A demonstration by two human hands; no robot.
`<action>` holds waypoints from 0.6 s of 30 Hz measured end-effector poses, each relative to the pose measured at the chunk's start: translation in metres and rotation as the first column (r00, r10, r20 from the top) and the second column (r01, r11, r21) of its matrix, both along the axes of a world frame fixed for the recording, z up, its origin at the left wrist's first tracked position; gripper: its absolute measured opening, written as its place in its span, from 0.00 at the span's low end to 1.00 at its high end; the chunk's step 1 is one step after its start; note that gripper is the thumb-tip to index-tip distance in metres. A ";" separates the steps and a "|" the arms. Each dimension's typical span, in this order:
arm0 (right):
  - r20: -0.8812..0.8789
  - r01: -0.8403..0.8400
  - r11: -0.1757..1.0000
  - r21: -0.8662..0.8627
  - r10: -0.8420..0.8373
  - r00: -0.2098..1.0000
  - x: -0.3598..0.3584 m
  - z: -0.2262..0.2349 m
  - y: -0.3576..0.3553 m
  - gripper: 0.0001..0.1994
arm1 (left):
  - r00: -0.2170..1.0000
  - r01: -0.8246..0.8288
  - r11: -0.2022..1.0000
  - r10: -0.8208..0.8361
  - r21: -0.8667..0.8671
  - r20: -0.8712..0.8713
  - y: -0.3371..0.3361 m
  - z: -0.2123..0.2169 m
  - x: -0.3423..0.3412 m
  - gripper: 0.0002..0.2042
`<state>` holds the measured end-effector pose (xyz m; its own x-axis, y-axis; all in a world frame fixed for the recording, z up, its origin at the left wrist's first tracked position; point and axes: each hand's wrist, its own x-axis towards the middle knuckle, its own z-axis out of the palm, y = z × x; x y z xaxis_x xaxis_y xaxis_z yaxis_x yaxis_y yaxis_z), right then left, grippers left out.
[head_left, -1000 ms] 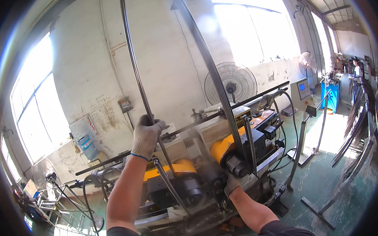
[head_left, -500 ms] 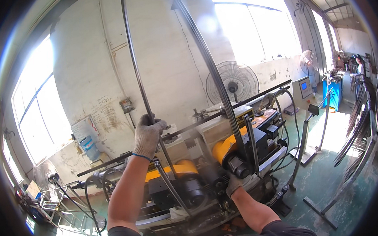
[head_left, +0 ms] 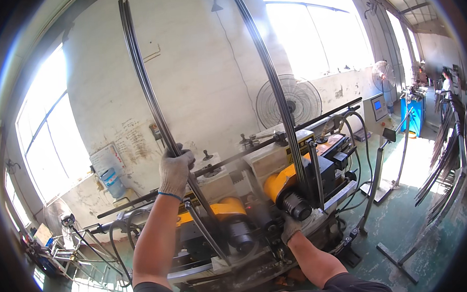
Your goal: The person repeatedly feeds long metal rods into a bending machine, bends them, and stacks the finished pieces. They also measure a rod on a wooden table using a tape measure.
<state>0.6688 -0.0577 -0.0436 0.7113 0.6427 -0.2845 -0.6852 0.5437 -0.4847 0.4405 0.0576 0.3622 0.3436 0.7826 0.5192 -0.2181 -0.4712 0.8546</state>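
With left hand (head_left: 175, 168) fisted round the long curved rods (head_left: 144, 92) and right hand (head_left: 291, 229) gripping at the yellow bending machine (head_left: 276, 183), whip or pinch looks likely.

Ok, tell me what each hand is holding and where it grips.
The left hand is closed around the left curved metal rod at its lower stretch, just above the machine. The right hand is down at the machine; its hold cannot be told.
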 end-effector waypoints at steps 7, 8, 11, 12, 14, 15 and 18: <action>0.050 -0.005 0.994 -0.106 0.010 0.999 -0.015 -0.006 -0.012 0.11 | 0.982 0.110 0.990 -0.122 -0.089 -0.147 0.000 -0.017 -0.023 0.18; 0.025 -0.013 0.997 -0.080 0.015 1.000 -0.014 -0.007 -0.011 0.11 | 0.980 0.105 0.991 -0.118 -0.086 -0.159 0.001 -0.016 -0.023 0.19; 0.012 -0.066 0.984 -0.164 0.069 0.998 -0.027 0.015 -0.027 0.12 | 0.983 0.095 0.991 -0.109 -0.098 -0.151 -0.003 -0.016 -0.025 0.20; 0.064 -0.059 0.988 -0.143 0.068 0.996 -0.021 0.001 -0.019 0.12 | 0.984 0.091 0.990 -0.106 -0.106 -0.141 -0.005 -0.016 -0.027 0.20; 0.168 -0.024 0.994 -0.105 0.042 0.985 -0.003 -0.029 -0.012 0.13 | 0.983 0.072 0.994 -0.085 -0.088 -0.161 -0.009 -0.013 -0.022 0.20; 0.141 -0.036 0.997 -0.074 0.046 0.989 0.002 -0.038 -0.010 0.13 | 0.982 0.060 0.995 -0.074 -0.080 -0.172 -0.011 -0.012 -0.020 0.20; 0.058 -0.083 0.996 -0.013 0.083 0.995 -0.010 -0.022 -0.017 0.11 | 0.978 0.034 0.999 -0.033 0.001 -0.205 -0.011 -0.014 -0.021 0.19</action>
<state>0.6588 -0.0749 -0.0652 0.6710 0.6976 -0.2512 -0.6983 0.4808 -0.5303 0.4192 0.0468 0.3484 0.4693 0.7663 0.4388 -0.0543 -0.4709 0.8805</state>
